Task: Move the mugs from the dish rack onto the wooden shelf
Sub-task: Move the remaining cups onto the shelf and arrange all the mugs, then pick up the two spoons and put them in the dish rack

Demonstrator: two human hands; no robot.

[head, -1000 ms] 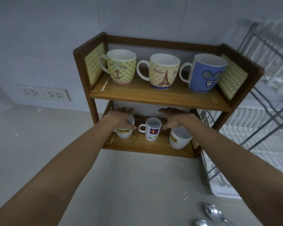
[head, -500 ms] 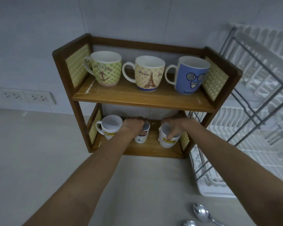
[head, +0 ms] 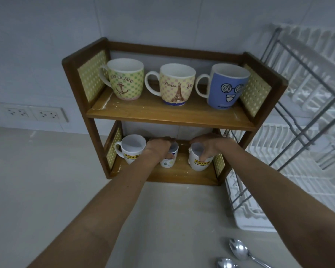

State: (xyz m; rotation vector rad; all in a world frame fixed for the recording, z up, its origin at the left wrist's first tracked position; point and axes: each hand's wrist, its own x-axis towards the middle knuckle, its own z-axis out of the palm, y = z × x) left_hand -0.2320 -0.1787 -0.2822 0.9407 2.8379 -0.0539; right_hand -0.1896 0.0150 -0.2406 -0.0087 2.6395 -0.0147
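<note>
Small white mug point(head: 167, 160) stood upright at lower centre of frame, on wooden shelf point(head: 184, 176) bottom tier, axis vertical, mouth up; handle hidden. Prob. ceramic: stiff, light, slick, chips easily, so grip by rim/body. Left hand point(head: 159, 149) pinched its rim. Right hand point(head: 206, 147) pinched rim of Jotun mug point(head: 198, 163) just right.

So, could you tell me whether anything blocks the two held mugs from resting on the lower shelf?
Nothing visible does: the left hand holds the small mug and the right hand the Jotun mug, both already there.
</note>
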